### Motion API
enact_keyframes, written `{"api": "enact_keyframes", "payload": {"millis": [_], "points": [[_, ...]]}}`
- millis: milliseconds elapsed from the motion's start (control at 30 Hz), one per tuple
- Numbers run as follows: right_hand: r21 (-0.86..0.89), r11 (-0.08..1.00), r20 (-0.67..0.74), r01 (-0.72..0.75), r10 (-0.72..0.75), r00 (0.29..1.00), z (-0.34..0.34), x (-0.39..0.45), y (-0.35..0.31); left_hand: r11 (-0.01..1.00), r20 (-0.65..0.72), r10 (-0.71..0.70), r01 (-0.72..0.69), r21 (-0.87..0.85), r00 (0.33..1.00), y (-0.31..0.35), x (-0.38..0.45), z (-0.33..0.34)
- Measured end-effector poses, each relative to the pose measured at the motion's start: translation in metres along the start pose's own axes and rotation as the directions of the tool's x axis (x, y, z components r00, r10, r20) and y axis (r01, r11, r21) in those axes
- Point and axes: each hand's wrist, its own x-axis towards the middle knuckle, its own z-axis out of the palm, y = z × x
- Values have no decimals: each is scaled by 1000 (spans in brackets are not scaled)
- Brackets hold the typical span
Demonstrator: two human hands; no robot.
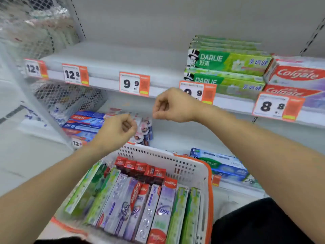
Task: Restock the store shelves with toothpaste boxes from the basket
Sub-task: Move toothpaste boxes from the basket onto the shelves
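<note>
Toothpaste boxes [151, 205] in basket [190, 166], long axes toward shelf; both hands' fingers loosely curled, holding nothing.

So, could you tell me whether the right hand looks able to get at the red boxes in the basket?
Probably yes: the right hand is empty, and the red boxes stand uncovered at the far end of the open-topped basket.
</note>
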Motion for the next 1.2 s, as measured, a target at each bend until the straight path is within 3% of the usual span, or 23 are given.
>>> {"api": "enact_keyframes", "payload": {"millis": [100, 233, 300, 367, 467, 533, 667, 767, 900, 1000, 1100, 1133, 1200], "points": [[20, 994, 214, -105, 98, 972, 64, 3, 4, 946, 197, -310, 281, 164, 930, -85, -50, 16], [20, 975, 391, -221, 196, 899, 138, 1, 7, 810, 237, -557, 458, 366, 796, -150, -102, 29], [41, 959, 417, -280, 238, 877, 174, -2, 10, 768, 233, -593, 455, 450, 771, -164, -115, 35], [135, 914, 415, -382, 298, 859, 211, -10, 14, 783, 214, -558, 424, 456, 802, -171, -121, 42], [273, 810, 387, -519, 402, 830, 258, -22, 22, 809, 37, -506, 460, 366, 862, -182, -119, 43], [370, 738, 382, -565, 433, 816, 283, -28, 28, 777, -33, -535, 507, 373, 844, -190, -114, 41], [481, 651, 414, -587, 422, 807, 312, -18, 25, 701, 38, -545, 430, 569, 838, -188, -108, 35], [576, 592, 391, -563, 405, 827, 323, 4, 17, 660, 60, -624, 485, 575, 779, -189, -107, 36], [625, 529, 417, -574, 395, 819, 325, 26, 5, 683, 70, -685, 607, 407, 725, -199, -118, 42], [641, 428, 535, -637, 346, 771, 321, 32, 6, 755, 225, -643, 656, 25, 732, -200, -117, 30], [696, 272, 636, -664, 194, 747, 312, 30, 8, 603, 366, -598, 701, -382, 713, -190, -115, 29], [715, 237, 637, -658, 168, 752, 308, 28, 9, 569, 390, -577, 696, -437, 717, -186, -114, 34], [731, 256, 595, -633, 213, 775, 300, 25, 13, 646, 374, -550, 664, -376, 747, -181, -109, 47]]}}
